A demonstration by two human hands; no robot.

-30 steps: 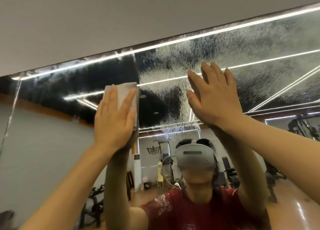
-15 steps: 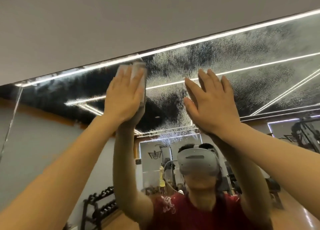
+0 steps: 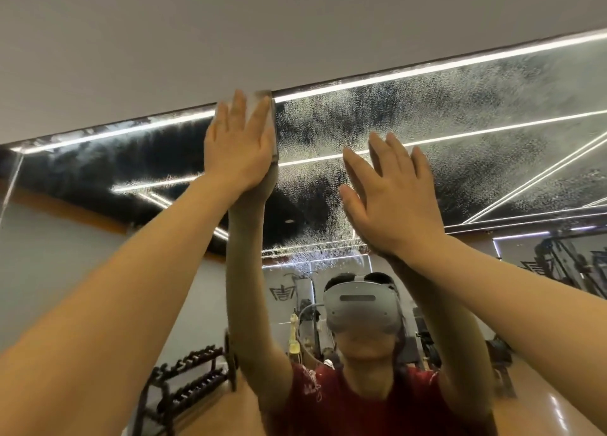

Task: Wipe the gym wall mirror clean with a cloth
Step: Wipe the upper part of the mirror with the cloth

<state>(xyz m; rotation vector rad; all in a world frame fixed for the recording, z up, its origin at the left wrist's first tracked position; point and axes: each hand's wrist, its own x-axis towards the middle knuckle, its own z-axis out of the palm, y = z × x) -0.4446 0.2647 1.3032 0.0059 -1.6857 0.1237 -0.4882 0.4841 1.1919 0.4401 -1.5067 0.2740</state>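
Pressing the cloth flat under my left hand, fingers straight and together, I work the top edge of the mirror, where glass meets the wall at 12 o'clock. My right hand is spread wide and holds nothing; it looks to rest flat on the glass at 3 o'clock from the cloth, though I cannot tell for sure that it touches.

Spray droplets fog the upper glass from the cloth out toward 3 o'clock, while the stretch toward 9 o'clock looks darker and clearer. To do this pass well, I judge I should keep even palm pressure and draw the cloth toward 3 o'clock in overlapping strokes, hugging the edge so no wet line is left under the wall. My bare right palm sits in that path and would smear the wet glass, so it should lift off first.

Lower down, at 6 o'clock, the mirror reflects my headset and red shirt; a dumbbell rack shows at 7 o'clock and gym machines at 4 o'clock. Only my own arms cross the glass.
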